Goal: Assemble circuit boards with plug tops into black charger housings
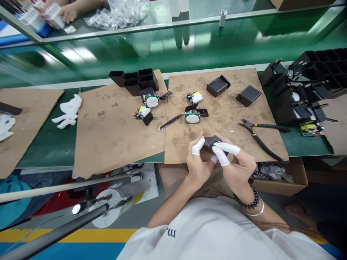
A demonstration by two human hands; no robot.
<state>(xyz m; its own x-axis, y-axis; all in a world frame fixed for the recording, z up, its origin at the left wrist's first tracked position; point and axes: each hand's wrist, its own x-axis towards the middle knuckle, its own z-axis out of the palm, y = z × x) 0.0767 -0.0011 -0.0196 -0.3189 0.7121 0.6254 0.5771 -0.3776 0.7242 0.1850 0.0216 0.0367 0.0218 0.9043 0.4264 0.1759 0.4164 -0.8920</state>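
Both hands hold one small black charger housing (210, 143) at the near edge of the brown cardboard sheet (225, 122). My left hand (199, 164) grips its left side, white finger cots on the thumb and a finger. My right hand (234, 164) wraps the right side, two cotted fingers lying across the top. A beaded bracelet and a white band circle the right wrist. Just beyond the hands lies a green circuit board with a white round part (192, 117); similar boards (151, 101) (195, 97) lie further back.
Black-handled cutters (258, 134) lie right of my hands. Two black housings (218, 86) (248, 95) sit at the back, a cluster of black shells (135, 80) back left, a tray of black parts (306, 86) at right. White gloves (67, 111) lie left. Another person's hand (67, 12) works top left.
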